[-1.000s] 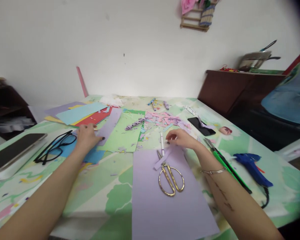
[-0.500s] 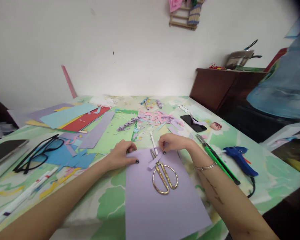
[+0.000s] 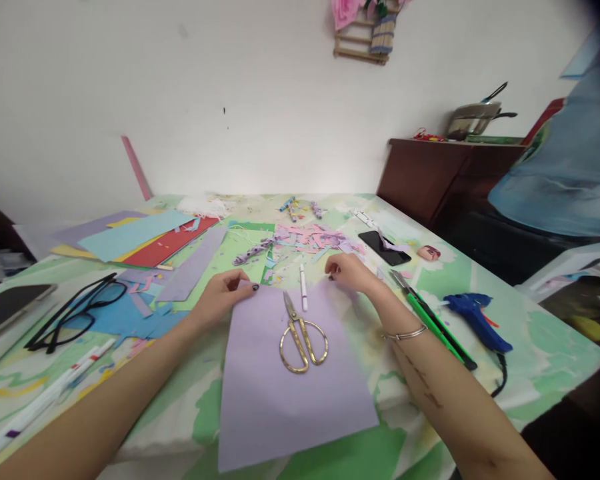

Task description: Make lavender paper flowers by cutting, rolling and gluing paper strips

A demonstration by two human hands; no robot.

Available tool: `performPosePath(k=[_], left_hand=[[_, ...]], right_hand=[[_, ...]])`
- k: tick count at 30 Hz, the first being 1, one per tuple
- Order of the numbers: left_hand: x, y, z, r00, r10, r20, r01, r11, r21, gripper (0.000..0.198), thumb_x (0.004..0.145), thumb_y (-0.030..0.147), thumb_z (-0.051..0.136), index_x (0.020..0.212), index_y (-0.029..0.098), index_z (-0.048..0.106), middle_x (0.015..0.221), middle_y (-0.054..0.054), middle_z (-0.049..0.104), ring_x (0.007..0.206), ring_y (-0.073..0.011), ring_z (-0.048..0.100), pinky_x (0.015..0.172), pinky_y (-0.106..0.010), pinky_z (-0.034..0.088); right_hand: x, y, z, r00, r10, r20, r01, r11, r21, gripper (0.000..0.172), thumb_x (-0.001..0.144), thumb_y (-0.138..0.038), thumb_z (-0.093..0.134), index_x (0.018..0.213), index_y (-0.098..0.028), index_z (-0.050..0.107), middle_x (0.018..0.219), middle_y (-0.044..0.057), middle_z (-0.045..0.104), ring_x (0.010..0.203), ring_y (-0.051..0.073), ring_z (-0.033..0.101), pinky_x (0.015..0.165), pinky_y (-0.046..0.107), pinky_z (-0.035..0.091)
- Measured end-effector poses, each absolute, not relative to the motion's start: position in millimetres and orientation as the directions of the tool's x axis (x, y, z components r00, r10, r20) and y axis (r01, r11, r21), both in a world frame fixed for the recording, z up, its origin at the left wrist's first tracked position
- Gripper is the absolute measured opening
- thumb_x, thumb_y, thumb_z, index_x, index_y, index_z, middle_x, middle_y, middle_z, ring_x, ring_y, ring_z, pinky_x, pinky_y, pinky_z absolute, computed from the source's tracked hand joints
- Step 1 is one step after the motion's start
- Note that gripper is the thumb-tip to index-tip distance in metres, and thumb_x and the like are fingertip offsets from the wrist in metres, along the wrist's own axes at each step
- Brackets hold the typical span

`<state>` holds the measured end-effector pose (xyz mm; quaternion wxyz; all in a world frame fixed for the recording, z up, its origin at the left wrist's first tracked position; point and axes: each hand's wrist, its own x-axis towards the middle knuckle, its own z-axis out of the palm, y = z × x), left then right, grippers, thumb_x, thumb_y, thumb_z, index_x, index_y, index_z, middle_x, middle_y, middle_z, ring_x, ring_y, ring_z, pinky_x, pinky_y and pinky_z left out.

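Observation:
A sheet of light purple paper (image 3: pixel 290 407) lies in front of me, hanging partly over the table's near edge. My left hand (image 3: pixel 223 293) grips its far left corner, thumb on top and fingers curled. At the far right corner, my right hand (image 3: pixel 353 272) is closed with its fingertips pinching the paper's edge. Gold-handled scissors (image 3: pixel 303 337) rest on the sheet between the hands, blades closed and pointing away. Beside the blades, a white marker (image 3: pixel 303 287) lies across the sheet's far edge.
To the right are a green utility knife (image 3: pixel 440 327), a blue glue gun (image 3: pixel 480 320) and a black phone (image 3: pixel 384 248). On the left lie black glasses (image 3: pixel 77 310), another phone (image 3: pixel 15 307) and coloured paper (image 3: pixel 135 233). Pink paper scraps (image 3: pixel 310 237) are heaped farther back.
The purple sheet has shifted left and turned, carrying the scissors along. My hands have moved apart to its far corners. The narrow purple strip has left my right hand.

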<state>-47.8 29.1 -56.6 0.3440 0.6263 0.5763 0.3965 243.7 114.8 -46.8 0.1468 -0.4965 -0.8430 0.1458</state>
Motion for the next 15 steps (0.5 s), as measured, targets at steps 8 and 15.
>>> performPosePath(k=[8, 15], left_hand=[[-100, 41, -42, -0.311, 0.947, 0.083, 0.429, 0.062, 0.901, 0.035, 0.055, 0.047, 0.073, 0.069, 0.019, 0.057, 0.059, 0.004, 0.054, 0.051, -0.0114, 0.048, 0.047, -0.022, 0.035], [-124, 47, -47, -0.349, 0.93, 0.114, 0.621, 0.138, 0.772, 0.04, 0.055, 0.054, 0.07, 0.068, 0.017, 0.063, 0.06, 0.0, 0.058, 0.055, -0.0139, 0.05, 0.047, -0.022, 0.035]], right_hand=[[247, 120, -46, -0.271, 0.922, 0.277, 0.879, 0.354, -0.319, 0.023, 0.077, -0.003, 0.05, 0.093, -0.01, 0.065, 0.1, 0.016, 0.065, 0.098, 0.025, 0.057, 0.086, 0.036, 0.038], [172, 56, -53, -0.757, 0.571, 0.317, 0.484, 0.816, -0.316, 0.029, 0.086, -0.023, 0.058, 0.115, -0.02, 0.06, 0.112, 0.009, 0.059, 0.103, 0.018, 0.052, 0.089, 0.029, 0.039]])
